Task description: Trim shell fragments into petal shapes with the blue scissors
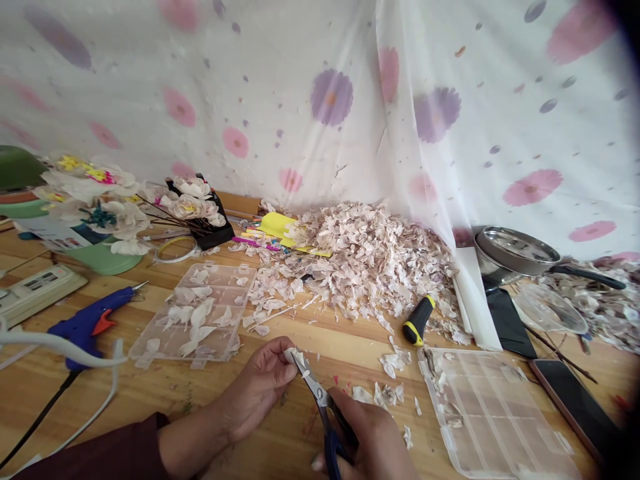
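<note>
Near the bottom middle, my left hand [260,387] pinches a small whitish petal-like piece [290,355] between thumb and fingers. My right hand [373,433] is closed around the dark blue handles of a pair of scissors [320,395]. The scissors point up and left, and their blade tips meet the piece at my left fingertips. Behind my hands lies a large heap of pale dried petals [370,260]. A clear compartment box [200,313] with larger petals stands left of them. Loose petals [395,360] lie on the wood right of the scissors.
A blue glue gun [95,323] and a power strip [40,293] lie left, near white cords. Paper flowers [190,203] stand behind. At right are a yellow-black handle [419,320], another clear box [495,413], a phone [575,403] and a metal pan [517,250].
</note>
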Available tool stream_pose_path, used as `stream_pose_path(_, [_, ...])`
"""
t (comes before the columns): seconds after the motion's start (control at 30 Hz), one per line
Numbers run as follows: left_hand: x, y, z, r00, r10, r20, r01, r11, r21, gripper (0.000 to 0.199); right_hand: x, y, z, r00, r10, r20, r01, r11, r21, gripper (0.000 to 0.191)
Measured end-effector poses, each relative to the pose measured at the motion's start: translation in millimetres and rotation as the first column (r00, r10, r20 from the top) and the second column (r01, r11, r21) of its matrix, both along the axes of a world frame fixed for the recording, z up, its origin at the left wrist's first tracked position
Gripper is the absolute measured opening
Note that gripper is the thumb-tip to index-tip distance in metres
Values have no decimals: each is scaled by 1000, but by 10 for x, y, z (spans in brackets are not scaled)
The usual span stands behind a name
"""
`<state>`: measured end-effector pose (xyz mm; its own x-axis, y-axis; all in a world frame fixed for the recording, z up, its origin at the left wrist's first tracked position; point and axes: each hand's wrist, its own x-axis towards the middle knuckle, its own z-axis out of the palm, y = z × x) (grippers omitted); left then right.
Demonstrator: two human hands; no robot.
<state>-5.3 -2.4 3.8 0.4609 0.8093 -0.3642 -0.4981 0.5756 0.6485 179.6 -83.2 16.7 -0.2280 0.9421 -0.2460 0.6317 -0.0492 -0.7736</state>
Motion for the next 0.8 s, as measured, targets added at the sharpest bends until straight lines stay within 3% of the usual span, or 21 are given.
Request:
stream_pose_path(0.4, [-7,16,-38,1000,-14,18,13,999,37,25,15,-6,-79,1000,7,11,-7,1000,-24,35])
stream_pose_path(0.63, [-25,19,8,999,-53,-13,54,997,56,21,28,-28,-26,960,-178,-217,179,984,-14,33])
stream_pose_path(0.8, [-27,3,28,995,-102,6,102,995,10,23,29,-54,-33,888,-216,-406,176,975,-133,42])
